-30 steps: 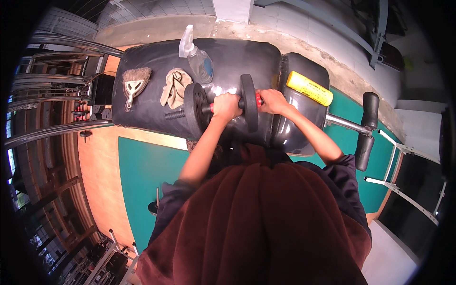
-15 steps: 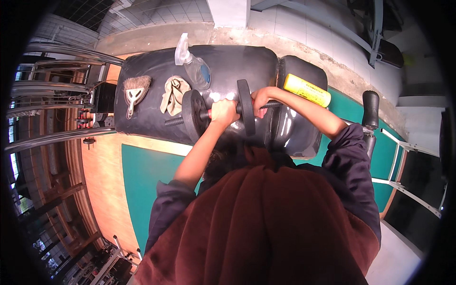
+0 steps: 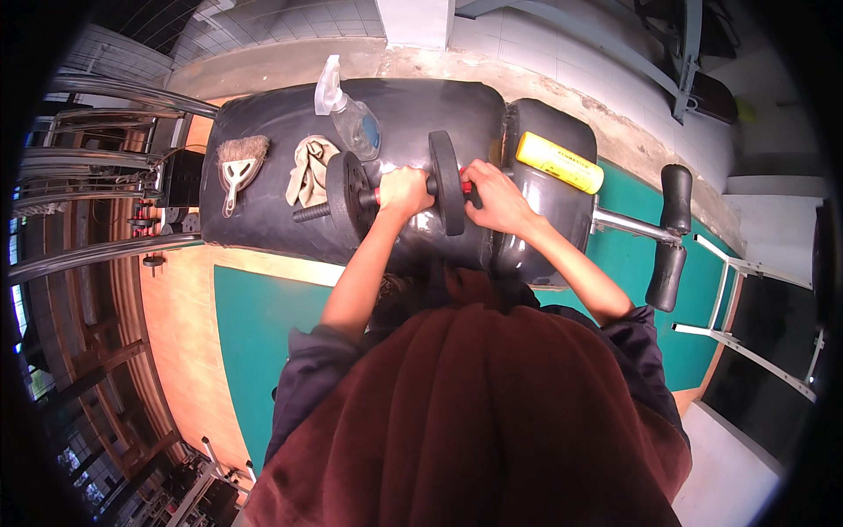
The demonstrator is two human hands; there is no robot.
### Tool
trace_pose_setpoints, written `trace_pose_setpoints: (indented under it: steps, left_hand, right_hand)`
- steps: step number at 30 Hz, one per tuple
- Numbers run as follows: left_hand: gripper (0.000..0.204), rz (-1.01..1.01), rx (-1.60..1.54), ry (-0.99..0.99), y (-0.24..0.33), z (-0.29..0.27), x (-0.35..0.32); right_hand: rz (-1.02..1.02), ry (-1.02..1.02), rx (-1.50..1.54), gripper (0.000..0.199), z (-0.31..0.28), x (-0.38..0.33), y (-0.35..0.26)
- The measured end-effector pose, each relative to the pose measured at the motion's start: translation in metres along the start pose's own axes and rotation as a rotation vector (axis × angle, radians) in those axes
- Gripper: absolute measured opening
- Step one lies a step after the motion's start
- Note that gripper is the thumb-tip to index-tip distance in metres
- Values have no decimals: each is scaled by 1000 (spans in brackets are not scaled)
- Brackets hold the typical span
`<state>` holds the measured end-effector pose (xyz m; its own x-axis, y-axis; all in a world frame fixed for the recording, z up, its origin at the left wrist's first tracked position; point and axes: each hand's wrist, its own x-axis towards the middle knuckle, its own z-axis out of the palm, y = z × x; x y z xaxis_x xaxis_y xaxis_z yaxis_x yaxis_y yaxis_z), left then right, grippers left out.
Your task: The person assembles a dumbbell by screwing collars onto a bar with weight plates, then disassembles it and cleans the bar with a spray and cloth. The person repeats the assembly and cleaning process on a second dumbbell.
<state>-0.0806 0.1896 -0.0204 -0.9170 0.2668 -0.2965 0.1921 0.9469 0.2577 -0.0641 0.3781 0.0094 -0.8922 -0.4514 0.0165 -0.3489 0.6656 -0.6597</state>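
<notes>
A dumbbell with black weight plates [image 3: 446,184] is held level above a black padded bench. My left hand [image 3: 407,191] wraps around its handle between the plates. My right hand [image 3: 494,197] is closed at the right end, its fingers and thumb on a red collar nut [image 3: 466,185] just outside the right plate; the fingers partly hide that nut and the bar end. From the left plate, the black threaded bar end [image 3: 311,212] sticks out.
On the bench [image 3: 263,114] lie a brush [image 3: 235,176], a crumpled beige cloth [image 3: 308,171], a clear spray bottle [image 3: 354,123] and a yellow cylindrical container [image 3: 559,162]. Black foam rollers [image 3: 674,198] extend past the bench's right end. Metal rails [image 3: 105,246] stand at the left.
My right hand has turned and its forearm has swung lower, so the red collar nut now shows beside its fingers. My left hand keeps its grip on the dumbbell. The view has shifted slightly.
</notes>
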Motion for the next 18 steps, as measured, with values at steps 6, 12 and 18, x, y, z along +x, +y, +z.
trace_pose_setpoints:
  steps: [6,12,18]
  left_hand:
    - [28,12,24,46,1,2,-7]
    - [25,-7,43,69,2,4,-9]
    - [28,5,11,77,0,7,-10]
  right_hand:
    - [16,284,12,23,-7,24,19]
    - [228,178,410,37,6,29,33]
    - [314,-9,407,43,-3,29,28]
